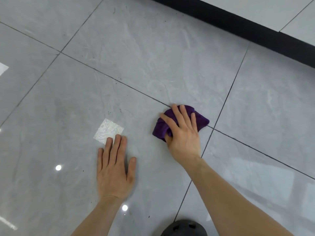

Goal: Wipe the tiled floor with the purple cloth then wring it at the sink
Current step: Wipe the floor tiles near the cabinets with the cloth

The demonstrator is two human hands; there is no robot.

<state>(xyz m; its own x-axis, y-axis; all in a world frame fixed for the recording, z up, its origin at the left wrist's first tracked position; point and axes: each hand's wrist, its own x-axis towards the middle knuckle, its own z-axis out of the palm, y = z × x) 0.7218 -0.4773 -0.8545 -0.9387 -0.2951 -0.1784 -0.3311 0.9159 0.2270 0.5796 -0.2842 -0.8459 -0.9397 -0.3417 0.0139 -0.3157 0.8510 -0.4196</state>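
The purple cloth [201,119] lies bunched on the grey tiled floor [136,68], right of centre, over a dark grout line. My right hand [182,132] presses down on it, fingers spread over the top and thumb tucked into the folds. My left hand [114,169] rests flat on a tile to the left, palm down, fingers together, holding nothing. Faint streaks and small dark specks mark the tile beyond the cloth. No sink is in view.
A black baseboard strip [255,31] runs diagonally across the upper right, with pale wall tiles above it. Bright light reflections [109,130] glint on the glossy floor at left. A dark rounded object [184,229] sits at the bottom edge.
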